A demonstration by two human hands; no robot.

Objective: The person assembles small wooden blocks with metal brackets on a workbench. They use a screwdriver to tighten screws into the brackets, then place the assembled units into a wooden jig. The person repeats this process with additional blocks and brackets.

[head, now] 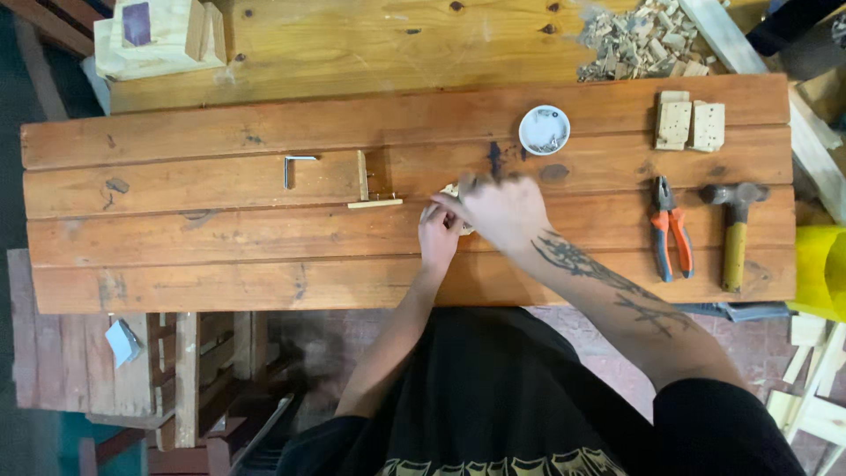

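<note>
Wooden boards make up the workbench (220, 273). Both hands meet near its middle over a small pale wood piece (451, 190). The left hand (439, 236) pinches its edge. The right hand (500, 210) covers it, fingers curled, but I cannot tell its grip. So little shows that I cannot tell which way the piece points. It could slip, because pinched fingers hold so little.

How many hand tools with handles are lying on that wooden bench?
2. The pliers with orange grips lie right of the right hand; the hammer lies just right of them. The hands may hide something small.
</note>
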